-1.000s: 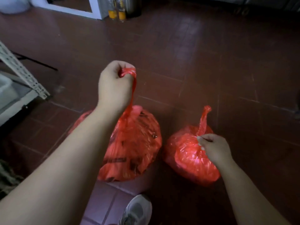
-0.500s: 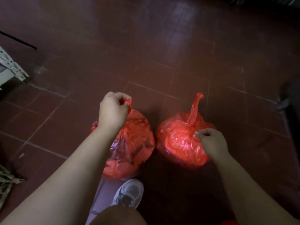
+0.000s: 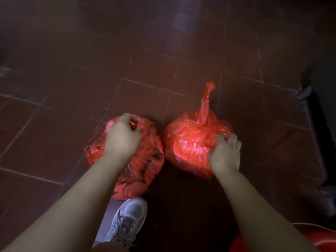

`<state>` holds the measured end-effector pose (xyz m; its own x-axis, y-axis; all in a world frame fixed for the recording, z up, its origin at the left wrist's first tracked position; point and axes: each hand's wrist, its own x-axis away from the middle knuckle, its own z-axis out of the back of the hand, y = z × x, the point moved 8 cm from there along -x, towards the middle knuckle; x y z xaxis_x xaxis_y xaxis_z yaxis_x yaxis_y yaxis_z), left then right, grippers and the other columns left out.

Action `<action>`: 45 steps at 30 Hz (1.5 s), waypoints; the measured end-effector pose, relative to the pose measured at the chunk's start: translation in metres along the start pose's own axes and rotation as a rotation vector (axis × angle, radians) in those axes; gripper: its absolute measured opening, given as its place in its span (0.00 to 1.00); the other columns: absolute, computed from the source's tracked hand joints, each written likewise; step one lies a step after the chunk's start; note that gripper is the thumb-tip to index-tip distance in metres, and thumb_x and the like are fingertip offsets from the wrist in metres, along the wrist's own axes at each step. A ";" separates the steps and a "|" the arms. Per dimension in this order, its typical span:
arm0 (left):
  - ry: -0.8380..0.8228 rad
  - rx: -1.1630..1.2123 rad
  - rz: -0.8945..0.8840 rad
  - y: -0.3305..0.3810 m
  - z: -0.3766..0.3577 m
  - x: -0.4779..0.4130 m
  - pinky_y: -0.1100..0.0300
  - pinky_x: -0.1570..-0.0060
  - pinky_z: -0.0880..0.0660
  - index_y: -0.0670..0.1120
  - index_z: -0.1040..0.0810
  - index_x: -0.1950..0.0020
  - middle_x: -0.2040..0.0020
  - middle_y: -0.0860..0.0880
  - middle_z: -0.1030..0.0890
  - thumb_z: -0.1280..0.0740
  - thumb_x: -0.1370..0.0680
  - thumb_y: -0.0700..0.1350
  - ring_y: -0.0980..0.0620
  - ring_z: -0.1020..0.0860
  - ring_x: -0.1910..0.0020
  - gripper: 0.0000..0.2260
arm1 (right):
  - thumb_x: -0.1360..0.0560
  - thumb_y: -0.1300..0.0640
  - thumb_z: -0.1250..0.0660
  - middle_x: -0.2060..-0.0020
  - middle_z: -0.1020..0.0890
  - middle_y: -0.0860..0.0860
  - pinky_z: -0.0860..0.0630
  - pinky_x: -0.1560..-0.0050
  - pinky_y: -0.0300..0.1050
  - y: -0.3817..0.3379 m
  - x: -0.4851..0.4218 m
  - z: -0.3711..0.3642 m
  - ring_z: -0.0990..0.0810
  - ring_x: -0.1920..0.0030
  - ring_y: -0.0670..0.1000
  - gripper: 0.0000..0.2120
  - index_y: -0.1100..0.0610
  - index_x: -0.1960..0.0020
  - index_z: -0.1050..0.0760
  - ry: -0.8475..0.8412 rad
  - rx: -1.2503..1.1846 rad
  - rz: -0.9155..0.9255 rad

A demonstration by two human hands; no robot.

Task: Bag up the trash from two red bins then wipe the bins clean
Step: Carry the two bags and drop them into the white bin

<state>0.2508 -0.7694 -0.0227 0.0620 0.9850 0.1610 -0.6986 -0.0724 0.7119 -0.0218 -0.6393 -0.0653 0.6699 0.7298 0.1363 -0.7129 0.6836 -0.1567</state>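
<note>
Two full red plastic trash bags sit side by side on the dark red tiled floor. My left hand (image 3: pixel 123 137) lies on top of the left bag (image 3: pixel 143 166) and its curled fingers grip the bag's twisted handle. The right bag (image 3: pixel 192 140) is tied, and its twisted tail stands up from the knot. My right hand (image 3: pixel 225 153) pinches the plastic on that bag's near right side. A curved red edge, seemingly a red bin (image 3: pixel 323 240), shows at the bottom right corner.
My grey sneaker (image 3: pixel 127 219) stands just below the left bag. A dark object (image 3: pixel 320 135) runs along the right edge of the view. Tiled floor (image 3: pixel 145 51) stretches beyond the bags.
My left hand has lowered the left bag's handle until the hand sits on the bag. The view has tilted further down. My right hand stays on the right bag.
</note>
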 end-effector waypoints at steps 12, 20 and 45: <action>-0.162 0.122 0.194 0.023 0.033 -0.002 0.56 0.64 0.26 0.51 0.24 0.56 0.64 0.48 0.19 0.39 0.27 0.33 0.46 0.22 0.67 0.12 | 0.22 0.60 0.39 0.41 0.25 0.57 0.31 0.40 0.51 -0.030 -0.009 0.074 0.28 0.41 0.60 0.13 0.62 0.39 0.24 0.033 -0.290 0.072; -0.235 0.237 0.154 0.104 0.107 0.020 0.74 0.73 0.34 0.54 0.24 0.56 0.63 0.51 0.21 0.34 0.25 0.37 0.59 0.28 0.70 0.11 | 0.22 0.62 0.39 0.49 0.20 0.49 0.28 0.43 0.46 -0.064 0.018 0.187 0.23 0.46 0.49 0.12 0.56 0.41 0.22 -0.109 -0.633 0.087; -0.688 -0.029 0.133 0.372 0.235 -0.030 0.67 0.48 0.29 0.41 0.43 0.25 0.26 0.37 0.41 0.38 0.21 0.54 0.38 0.40 0.27 0.30 | 0.26 0.70 0.36 0.56 0.21 0.42 0.30 0.48 0.31 -0.279 0.037 0.557 0.23 0.53 0.37 0.10 0.58 0.50 0.22 -0.515 -0.934 0.586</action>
<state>0.1565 -0.8631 0.3978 0.4048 0.6447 0.6485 -0.7496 -0.1723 0.6391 0.0861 -0.7980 0.5287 -0.0153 0.9890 0.1473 -0.3136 0.1351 -0.9399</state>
